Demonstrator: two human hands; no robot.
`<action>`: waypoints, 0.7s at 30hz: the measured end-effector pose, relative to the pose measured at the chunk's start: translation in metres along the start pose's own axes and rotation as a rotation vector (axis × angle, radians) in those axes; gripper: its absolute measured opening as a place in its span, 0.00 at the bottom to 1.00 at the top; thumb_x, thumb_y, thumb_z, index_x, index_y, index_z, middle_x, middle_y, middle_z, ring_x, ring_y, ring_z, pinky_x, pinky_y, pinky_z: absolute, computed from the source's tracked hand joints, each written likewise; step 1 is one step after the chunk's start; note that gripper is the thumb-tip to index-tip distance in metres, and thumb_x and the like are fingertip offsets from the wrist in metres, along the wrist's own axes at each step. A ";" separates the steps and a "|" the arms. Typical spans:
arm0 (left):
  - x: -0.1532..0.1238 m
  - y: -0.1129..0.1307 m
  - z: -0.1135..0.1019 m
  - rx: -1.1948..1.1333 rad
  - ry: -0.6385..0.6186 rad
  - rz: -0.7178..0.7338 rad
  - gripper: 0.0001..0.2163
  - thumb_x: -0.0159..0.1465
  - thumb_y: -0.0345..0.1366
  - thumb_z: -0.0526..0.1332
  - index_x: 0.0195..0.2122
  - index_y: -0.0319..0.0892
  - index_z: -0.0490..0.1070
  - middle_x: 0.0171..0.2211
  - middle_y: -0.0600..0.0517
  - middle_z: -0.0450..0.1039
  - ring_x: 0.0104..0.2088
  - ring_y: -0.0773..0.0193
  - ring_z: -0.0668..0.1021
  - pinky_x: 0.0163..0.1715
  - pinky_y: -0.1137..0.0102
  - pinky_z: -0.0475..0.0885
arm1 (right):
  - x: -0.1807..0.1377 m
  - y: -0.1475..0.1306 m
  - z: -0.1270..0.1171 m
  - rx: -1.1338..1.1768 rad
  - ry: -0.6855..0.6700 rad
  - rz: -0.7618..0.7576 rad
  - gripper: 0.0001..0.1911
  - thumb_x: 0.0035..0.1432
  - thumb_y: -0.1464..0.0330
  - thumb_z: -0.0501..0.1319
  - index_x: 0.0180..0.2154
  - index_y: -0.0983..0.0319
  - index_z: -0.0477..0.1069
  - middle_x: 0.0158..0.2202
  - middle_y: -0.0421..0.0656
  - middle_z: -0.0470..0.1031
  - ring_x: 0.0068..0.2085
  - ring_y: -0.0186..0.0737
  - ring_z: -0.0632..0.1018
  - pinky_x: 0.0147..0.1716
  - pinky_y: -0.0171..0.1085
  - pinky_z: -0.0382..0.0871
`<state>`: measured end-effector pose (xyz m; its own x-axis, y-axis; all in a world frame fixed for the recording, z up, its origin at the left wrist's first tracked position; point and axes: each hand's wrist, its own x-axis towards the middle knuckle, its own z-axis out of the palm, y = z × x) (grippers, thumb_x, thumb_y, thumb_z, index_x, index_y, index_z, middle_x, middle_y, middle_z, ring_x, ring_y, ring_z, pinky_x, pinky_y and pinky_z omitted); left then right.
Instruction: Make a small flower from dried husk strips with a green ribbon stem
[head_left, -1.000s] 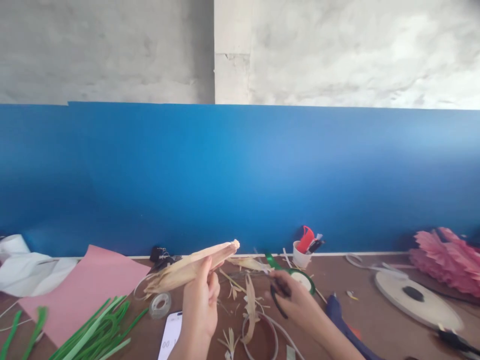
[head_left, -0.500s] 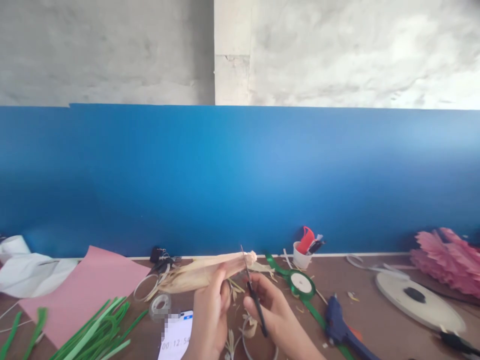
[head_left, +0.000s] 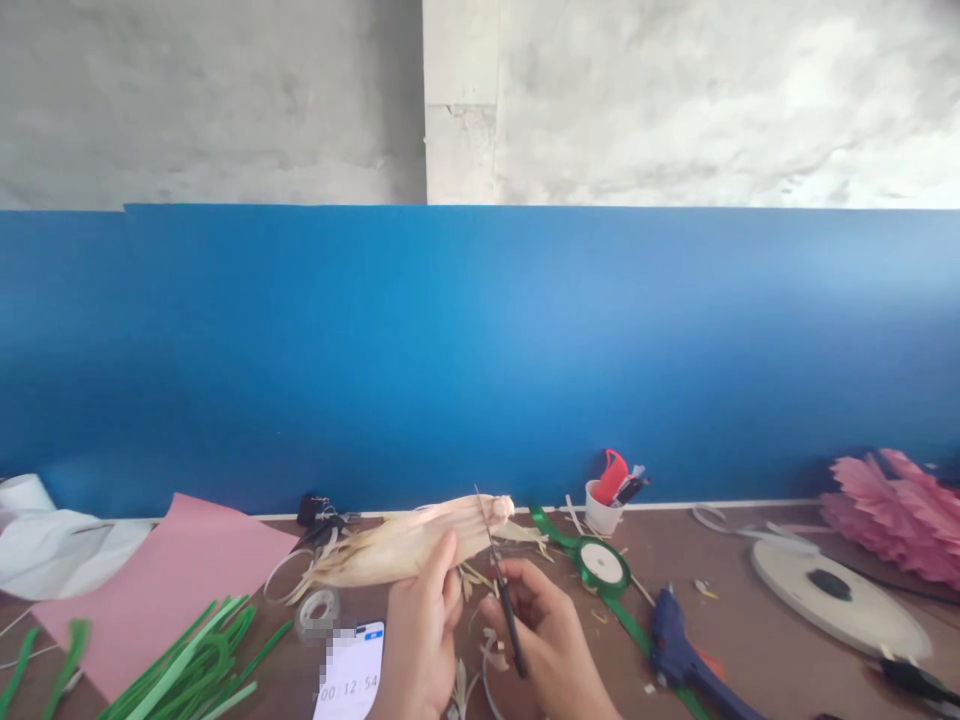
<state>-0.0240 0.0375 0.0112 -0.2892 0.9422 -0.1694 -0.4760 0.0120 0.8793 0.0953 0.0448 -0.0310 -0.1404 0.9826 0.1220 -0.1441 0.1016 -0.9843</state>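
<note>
My left hand (head_left: pixel 424 632) grips a pale dried corn husk (head_left: pixel 397 548), thumb on top. The husk lies sideways above the table, its knobbly stem end at the right and its loose brownish tips at the left. A pair of scissors (head_left: pixel 509 612) with dark handles is in my right hand (head_left: pixel 553 628), held by the near end. Its blade points up and away, across the husk just left of the stem end. Whether the blades are apart I cannot tell. Husk scraps (head_left: pixel 463 688) lie below, between my hands.
Green pipe cleaners (head_left: pixel 191 665), pink paper (head_left: pixel 157 570), a tape roll (head_left: pixel 318 612) and a phone (head_left: pixel 351 675) sit at left. Rightward are a green ribbon spool (head_left: pixel 602 566), a white cup (head_left: pixel 602 515), a blue glue gun (head_left: pixel 679 640) and a pale oval board (head_left: pixel 840 600). A blue panel (head_left: pixel 480 350) stands behind.
The husk has turned in my left hand, showing a broader side. Both hands and the scissors have shifted slightly left, and the scissor blade still crosses near the stem end.
</note>
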 end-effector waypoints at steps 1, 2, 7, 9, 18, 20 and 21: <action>0.000 0.000 0.000 0.007 0.001 0.005 0.26 0.49 0.46 0.68 0.10 0.47 0.49 0.10 0.63 0.44 0.14 0.75 0.49 0.14 0.74 0.48 | 0.000 0.000 0.001 -0.010 0.013 0.001 0.19 0.42 0.58 0.72 0.34 0.62 0.72 0.19 0.32 0.61 0.19 0.30 0.60 0.18 0.31 0.58; -0.001 0.000 0.001 0.015 0.007 0.003 0.26 0.48 0.46 0.69 0.10 0.47 0.49 0.10 0.63 0.44 0.14 0.75 0.49 0.14 0.74 0.48 | 0.000 -0.002 0.001 -0.017 0.025 -0.006 0.19 0.43 0.58 0.72 0.33 0.62 0.72 0.19 0.32 0.61 0.19 0.30 0.61 0.18 0.31 0.59; -0.004 -0.001 0.006 0.068 0.053 -0.068 0.27 0.46 0.48 0.69 0.08 0.47 0.49 0.09 0.63 0.44 0.15 0.75 0.50 0.15 0.73 0.47 | 0.001 -0.014 0.001 -0.014 -0.001 -0.097 0.16 0.44 0.62 0.72 0.34 0.61 0.72 0.24 0.37 0.70 0.28 0.37 0.71 0.28 0.33 0.66; -0.004 -0.002 0.007 0.094 0.040 -0.071 0.27 0.48 0.48 0.68 0.08 0.46 0.49 0.09 0.63 0.44 0.15 0.75 0.50 0.16 0.73 0.48 | 0.002 -0.014 -0.001 -0.018 -0.004 -0.075 0.17 0.44 0.62 0.72 0.34 0.62 0.71 0.22 0.35 0.68 0.24 0.34 0.69 0.24 0.31 0.64; -0.001 0.008 0.002 0.180 -0.115 0.015 0.23 0.52 0.38 0.65 0.11 0.46 0.50 0.10 0.64 0.42 0.14 0.75 0.47 0.15 0.74 0.45 | 0.021 -0.011 -0.026 0.067 0.146 0.006 0.22 0.48 0.52 0.66 0.36 0.62 0.67 0.18 0.35 0.67 0.18 0.31 0.66 0.16 0.30 0.55; -0.002 0.013 0.004 0.197 -0.104 0.015 0.15 0.50 0.34 0.65 0.14 0.44 0.59 0.10 0.64 0.47 0.14 0.75 0.49 0.15 0.75 0.45 | 0.021 -0.018 -0.029 0.075 0.137 -0.032 0.23 0.49 0.53 0.66 0.40 0.61 0.67 0.26 0.41 0.73 0.26 0.36 0.72 0.20 0.31 0.62; -0.003 0.015 0.005 0.204 -0.090 0.016 0.10 0.48 0.32 0.65 0.17 0.43 0.64 0.10 0.63 0.51 0.13 0.74 0.52 0.14 0.76 0.47 | 0.019 -0.022 -0.029 0.078 0.123 -0.063 0.23 0.47 0.56 0.68 0.41 0.60 0.67 0.31 0.42 0.75 0.30 0.39 0.74 0.24 0.33 0.65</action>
<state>-0.0261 0.0365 0.0268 -0.2153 0.9689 -0.1223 -0.2911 0.0558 0.9550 0.1239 0.0656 -0.0107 -0.0081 0.9867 0.1621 -0.2249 0.1562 -0.9618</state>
